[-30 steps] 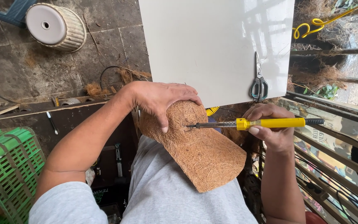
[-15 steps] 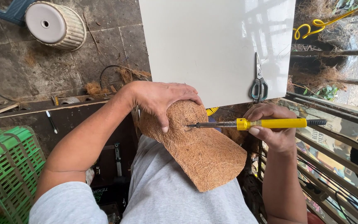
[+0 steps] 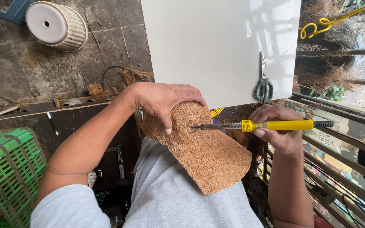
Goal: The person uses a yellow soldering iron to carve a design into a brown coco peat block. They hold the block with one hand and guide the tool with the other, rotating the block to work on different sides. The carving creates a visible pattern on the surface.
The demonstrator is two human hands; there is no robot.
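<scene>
Pressing down, the left hand (image 3: 165, 99) grips a brown coconut-fibre mat (image 3: 201, 150) at centre; the right hand (image 3: 277, 131), at 3 o'clock, clasps a yellow-handled soldering iron (image 3: 262, 125) whose tip touches the mat.

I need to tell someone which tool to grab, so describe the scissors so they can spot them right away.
Start at the big white board lying flat beyond the hands. Near its right front edge lie the scissors, blades pointing away; their dark grey-green loop handles and slim steel blades distinguish them from the yellow-handled tool below.

One head-worn view looks steeply down, close over the person's lap, seemingly seated.
</scene>
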